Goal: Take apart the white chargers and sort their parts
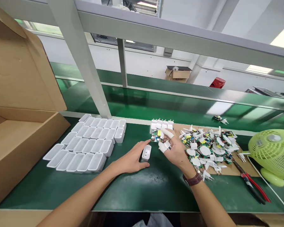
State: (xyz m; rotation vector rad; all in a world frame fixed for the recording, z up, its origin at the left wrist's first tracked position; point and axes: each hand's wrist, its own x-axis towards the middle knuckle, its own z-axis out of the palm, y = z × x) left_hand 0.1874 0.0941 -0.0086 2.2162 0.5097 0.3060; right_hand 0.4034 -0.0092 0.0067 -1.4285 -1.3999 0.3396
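My left hand [132, 159] rests on the green table and grips a white charger shell [146, 154] standing upright. My right hand [174, 148], with white finger cots on several fingertips, holds a green circuit board [157, 135] between thumb and fingers just beyond the shell. A short row of white plug pieces [161, 124] stands right behind the board. A pile of circuit boards and white plug parts [208, 146] lies on a brown cardboard sheet to the right of my right hand.
Rows of empty white charger shells [85, 146] lie at the left. A large open cardboard box [19, 104] stands at the far left. Red-handled pliers [253, 184] and a green fan [273, 154] sit at the right. A green conveyor belt [156, 104] runs behind.
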